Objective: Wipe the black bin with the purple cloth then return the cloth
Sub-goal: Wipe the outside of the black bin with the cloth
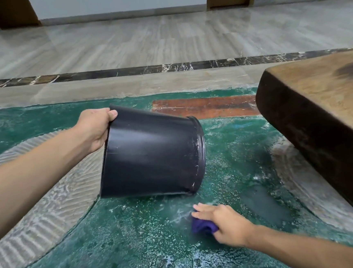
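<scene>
The black bin (pixel 151 151) is tipped on its side, its base toward me on the left and its rim pointing right, resting low on the green floor. My left hand (pixel 95 128) grips the edge of the bin's base at the upper left. My right hand (pixel 224 222) is below and to the right of the bin, apart from it, holding the bunched purple cloth (pixel 203 226) against or just above the floor. Most of the cloth is hidden under my fingers.
A thick dark wooden slab (pixel 324 121) juts in from the right, close to the bin's rim. The worn green floor (pixel 138 244) has a grey ridged band (pixel 55 200) at the left. Grey marble floor (pixel 163 41) and wooden door frames lie beyond.
</scene>
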